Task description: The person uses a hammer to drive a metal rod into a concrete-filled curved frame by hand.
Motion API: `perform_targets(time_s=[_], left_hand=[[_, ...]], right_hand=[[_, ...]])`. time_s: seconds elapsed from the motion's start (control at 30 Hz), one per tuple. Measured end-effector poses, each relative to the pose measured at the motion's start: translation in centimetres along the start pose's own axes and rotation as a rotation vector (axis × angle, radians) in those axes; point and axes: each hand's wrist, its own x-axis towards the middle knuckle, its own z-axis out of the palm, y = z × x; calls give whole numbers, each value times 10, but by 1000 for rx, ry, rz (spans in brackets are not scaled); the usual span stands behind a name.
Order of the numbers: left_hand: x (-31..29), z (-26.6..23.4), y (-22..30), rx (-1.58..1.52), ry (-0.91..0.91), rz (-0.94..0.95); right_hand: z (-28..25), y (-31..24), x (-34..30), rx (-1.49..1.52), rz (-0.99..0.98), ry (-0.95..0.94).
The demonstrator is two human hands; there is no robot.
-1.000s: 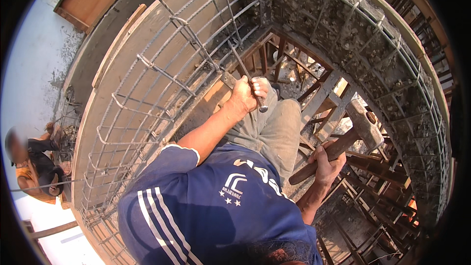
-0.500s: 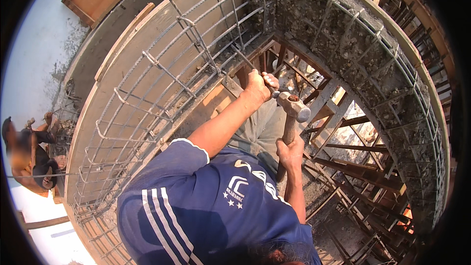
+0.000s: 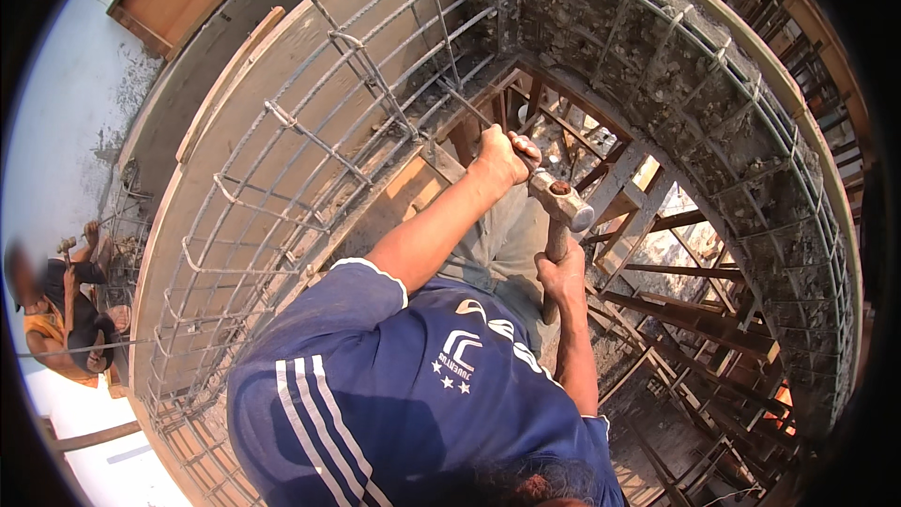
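My left hand (image 3: 500,160) is closed around a metal chisel (image 3: 466,105). The chisel's thin shaft slants up and left to the base of a rebar cage, beside the concrete and timber edge. In my right hand (image 3: 561,275) is a hammer; I grip its wooden handle (image 3: 557,240) below the head. The steel hammer head (image 3: 561,204) is right by the chisel's near end, just below my left hand. Whether they touch I cannot tell.
The rebar cage (image 3: 300,131) curves along a grey form panel (image 3: 221,145) on the left. Rough concrete (image 3: 657,84) with exposed bars lies opposite. Timber beams (image 3: 690,319) and gaps lie below right. Another person (image 3: 70,310) works at far left, holding a hammer.
The hammer and my right hand have shifted slightly upward, with the hammer head nearer the chisel's end. My left hand keeps its grip on the chisel. The view has shifted a little.
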Motion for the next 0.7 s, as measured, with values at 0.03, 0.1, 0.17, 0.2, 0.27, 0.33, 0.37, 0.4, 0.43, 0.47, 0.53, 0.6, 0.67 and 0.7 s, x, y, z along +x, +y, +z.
perform_targets(time_s=[0.03,0.1,0.17,0.2,0.27,0.33,0.37,0.4,0.43,0.47,0.53,0.6,0.67,0.7], left_hand=[[-3,-13,0,18,22,-24],[9,-15,4,122,35,13],[10,-19,7,378,18,69],[5,-29,6,540,19,115],[-5,-40,6,799,49,241],[-16,-59,6,1167,66,617],[-21,-72,6,1388,59,942],[-25,-84,7,1599,49,1274],[-42,-65,1,1752,-87,1444],[-54,-43,0,1923,-309,1464],[-66,-9,0,2231,-790,1445],[-46,5,-5,2410,-912,1399],[-13,2,-5,2690,-866,1101],[2,10,-14,2557,-859,1243]], right_hand=[[3,3,-9,47,31,15],[-1,8,-6,28,1,107],[-11,16,-1,151,120,83],[-13,22,-7,204,143,82],[-14,32,-11,326,178,79],[-14,34,-5,309,165,119],[-15,38,-2,322,177,111],[-17,42,1,335,190,102],[-21,50,5,351,211,120],[-22,54,8,360,238,128],[-22,61,11,374,296,140],[-22,56,17,389,298,117],[-19,62,23,427,302,103],[-17,66,27,395,332,93]])
